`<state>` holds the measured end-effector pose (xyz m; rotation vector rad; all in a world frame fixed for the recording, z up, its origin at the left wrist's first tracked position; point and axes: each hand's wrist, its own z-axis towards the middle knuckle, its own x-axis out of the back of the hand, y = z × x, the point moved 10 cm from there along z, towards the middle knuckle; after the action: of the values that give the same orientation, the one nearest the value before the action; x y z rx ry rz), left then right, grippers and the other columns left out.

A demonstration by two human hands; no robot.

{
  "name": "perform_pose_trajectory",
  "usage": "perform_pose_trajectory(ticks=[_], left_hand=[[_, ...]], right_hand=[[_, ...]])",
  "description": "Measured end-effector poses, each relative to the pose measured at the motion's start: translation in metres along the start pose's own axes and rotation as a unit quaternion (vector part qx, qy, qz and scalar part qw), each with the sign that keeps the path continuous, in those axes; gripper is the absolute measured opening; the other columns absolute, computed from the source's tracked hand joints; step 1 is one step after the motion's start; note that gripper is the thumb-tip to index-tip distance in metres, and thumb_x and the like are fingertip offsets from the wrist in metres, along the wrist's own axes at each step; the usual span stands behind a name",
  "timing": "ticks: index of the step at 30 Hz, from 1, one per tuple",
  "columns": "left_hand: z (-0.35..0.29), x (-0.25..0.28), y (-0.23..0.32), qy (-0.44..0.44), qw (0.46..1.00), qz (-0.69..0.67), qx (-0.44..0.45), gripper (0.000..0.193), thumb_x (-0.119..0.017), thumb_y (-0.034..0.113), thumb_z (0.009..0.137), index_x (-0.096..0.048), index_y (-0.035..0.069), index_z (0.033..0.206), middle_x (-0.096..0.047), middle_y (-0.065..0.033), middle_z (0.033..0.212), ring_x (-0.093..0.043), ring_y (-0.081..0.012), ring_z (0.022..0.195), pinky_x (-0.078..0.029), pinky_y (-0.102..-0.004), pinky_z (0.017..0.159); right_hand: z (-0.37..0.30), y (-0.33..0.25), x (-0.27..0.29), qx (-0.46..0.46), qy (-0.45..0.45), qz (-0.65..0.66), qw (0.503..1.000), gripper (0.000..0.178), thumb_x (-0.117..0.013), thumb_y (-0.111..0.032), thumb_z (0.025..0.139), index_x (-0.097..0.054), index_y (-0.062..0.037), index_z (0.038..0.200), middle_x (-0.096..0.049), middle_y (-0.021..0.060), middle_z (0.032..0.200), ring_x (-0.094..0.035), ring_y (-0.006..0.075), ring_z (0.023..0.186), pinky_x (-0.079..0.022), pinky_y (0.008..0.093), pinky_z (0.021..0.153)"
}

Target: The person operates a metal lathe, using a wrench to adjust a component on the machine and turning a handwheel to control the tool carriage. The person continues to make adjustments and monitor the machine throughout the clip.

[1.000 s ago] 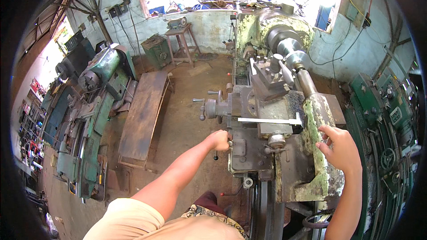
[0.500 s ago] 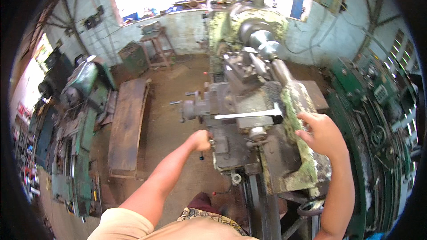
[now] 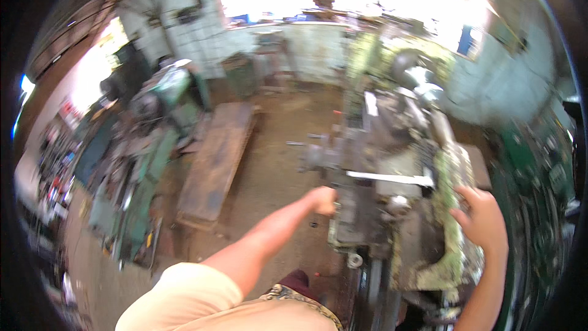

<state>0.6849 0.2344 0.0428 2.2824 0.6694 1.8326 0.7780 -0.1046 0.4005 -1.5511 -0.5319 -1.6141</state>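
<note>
Fingers of the left hand (image 3: 323, 200) are curled shut on a control at the near side of the lathe carriage (image 3: 367, 220); blur hides which control. Fingers of the right hand (image 3: 484, 220) lie spread, flat on the flaking green lathe bed (image 3: 456, 208), gripping nothing. The lathe runs lengthwise away from both hands, its long axis pointing to the shiny chuck (image 3: 419, 79) well beyond the fingertips. Judged risk: a hand resting on the bed could be caught should the carriage travel. A wooden bench (image 3: 214, 165) stands left.
</note>
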Motion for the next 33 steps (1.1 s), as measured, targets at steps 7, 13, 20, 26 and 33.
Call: perform_pose_trajectory(ticks=[7,13,20,26,33], left_hand=[[-0.017,0.011,0.008,0.003,0.998,-0.066,0.006,0.036,-0.069,0.016,0.065,-0.078,0.004,0.098,-0.075,-0.0255,0.097,-0.074,-0.0435,0.096,-0.059,-0.0516,0.081],[-0.014,0.011,0.009,-0.005,0.999,-0.034,0.005,0.038,-0.069,0.016,0.064,-0.078,0.004,0.100,-0.075,-0.0258,0.098,-0.073,-0.0440,0.099,-0.059,-0.0531,0.083],[-0.013,0.012,0.005,-0.017,0.999,-0.029,0.019,0.057,-0.070,0.016,0.062,-0.078,0.006,0.118,-0.076,-0.0248,0.111,-0.073,-0.0414,0.107,-0.059,-0.0484,0.094],[-0.019,0.022,0.011,-0.004,0.999,-0.031,0.019,0.056,-0.080,0.020,0.063,-0.078,0.008,0.118,-0.077,-0.0230,0.108,-0.073,-0.0415,0.104,-0.058,-0.0475,0.093],[-0.018,0.021,0.008,-0.012,0.998,-0.050,0.039,0.053,-0.075,0.017,0.063,-0.079,0.007,0.115,-0.076,-0.0247,0.109,-0.072,-0.0403,0.108,-0.058,-0.0463,0.096]], right_hand=[[0.001,0.001,-0.002,-0.022,0.000,0.059,0.998,0.045,-0.082,-0.004,0.078,-0.068,-0.0020,0.120,-0.070,0.0182,0.095,-0.068,0.0335,0.082,-0.054,0.0437,0.078],[0.002,-0.005,-0.004,0.020,0.004,0.047,0.999,0.045,-0.083,-0.012,0.080,-0.068,-0.0021,0.121,-0.071,0.0182,0.095,-0.069,0.0365,0.087,-0.054,0.0453,0.082],[-0.001,-0.006,0.000,0.014,-0.013,0.013,1.000,0.044,-0.080,-0.023,0.087,-0.068,-0.0055,0.126,-0.073,0.0226,0.109,-0.069,0.0436,0.104,-0.054,0.0515,0.092],[0.000,-0.006,0.000,0.009,-0.024,-0.006,1.000,0.043,-0.078,-0.024,0.089,-0.067,-0.0031,0.125,-0.074,0.0218,0.110,-0.068,0.0415,0.109,-0.054,0.0506,0.096],[-0.001,-0.007,0.002,0.024,-0.002,-0.010,1.000,0.040,-0.078,-0.025,0.090,-0.068,-0.0030,0.122,-0.074,0.0213,0.108,-0.069,0.0405,0.108,-0.054,0.0508,0.095]])
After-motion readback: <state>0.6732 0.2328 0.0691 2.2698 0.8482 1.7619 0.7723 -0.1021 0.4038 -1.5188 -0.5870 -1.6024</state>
